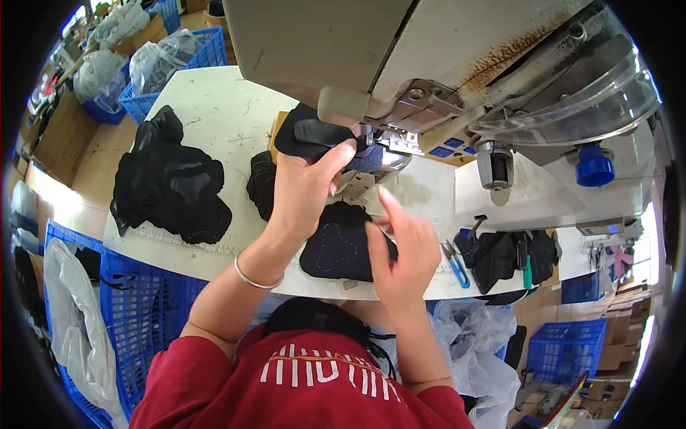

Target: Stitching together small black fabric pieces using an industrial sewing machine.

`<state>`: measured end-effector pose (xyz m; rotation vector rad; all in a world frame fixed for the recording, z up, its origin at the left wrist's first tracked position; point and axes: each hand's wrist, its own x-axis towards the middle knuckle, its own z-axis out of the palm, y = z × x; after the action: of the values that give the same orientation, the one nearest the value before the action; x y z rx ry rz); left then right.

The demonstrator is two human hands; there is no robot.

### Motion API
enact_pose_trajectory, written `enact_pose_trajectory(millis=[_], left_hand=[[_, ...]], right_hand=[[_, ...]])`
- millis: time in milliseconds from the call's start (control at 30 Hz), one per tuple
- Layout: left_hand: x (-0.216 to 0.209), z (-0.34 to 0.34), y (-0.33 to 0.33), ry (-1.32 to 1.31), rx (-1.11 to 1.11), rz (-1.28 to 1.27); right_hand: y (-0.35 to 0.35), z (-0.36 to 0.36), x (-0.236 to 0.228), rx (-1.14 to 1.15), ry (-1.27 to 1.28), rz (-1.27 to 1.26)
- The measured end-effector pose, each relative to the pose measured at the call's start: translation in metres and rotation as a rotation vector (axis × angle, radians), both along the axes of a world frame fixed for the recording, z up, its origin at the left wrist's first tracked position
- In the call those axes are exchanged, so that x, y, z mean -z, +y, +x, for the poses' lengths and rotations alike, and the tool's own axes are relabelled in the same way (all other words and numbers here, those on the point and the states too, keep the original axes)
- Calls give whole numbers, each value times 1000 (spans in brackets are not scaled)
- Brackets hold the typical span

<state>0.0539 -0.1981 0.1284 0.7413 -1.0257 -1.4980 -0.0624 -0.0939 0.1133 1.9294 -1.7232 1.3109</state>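
Observation:
My left hand (304,187), a metal bangle on its wrist, is closed on a black padded fabric piece (314,134) with a smooth raised oval patch. The piece sits under the head of a sewing machine (307,50); the needle area is partly hidden. My right hand (407,250) hangs slightly blurred over the table's front part, thumb and forefinger apart, with nothing seen in it. Just beside and partly behind it lies a dark fabric piece (336,247) marked with a pale dotted outline. More black fabric (261,182) rests left of my left hand.
A heap of black padded pieces (171,179) covers the left of the white table (207,93). Blue-handled thread snips (457,266) and black pieces (496,261) lie at the right. Blue crates (146,307) stand near the table's left edge; plastic bags (471,336) hang below it.

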Motion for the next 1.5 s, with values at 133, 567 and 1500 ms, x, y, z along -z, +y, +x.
enact_pose_trajectory(millis=[133,567,1500], left_hand=[[2,-2,6,67,12,47],[12,-21,19,33,-227,-152],[8,33,4,105,118,152]], right_hand=[[-27,10,-13,91,196,30],[-30,2,-14,129,247,-6],[-33,-2,-14,183,341,-36]])
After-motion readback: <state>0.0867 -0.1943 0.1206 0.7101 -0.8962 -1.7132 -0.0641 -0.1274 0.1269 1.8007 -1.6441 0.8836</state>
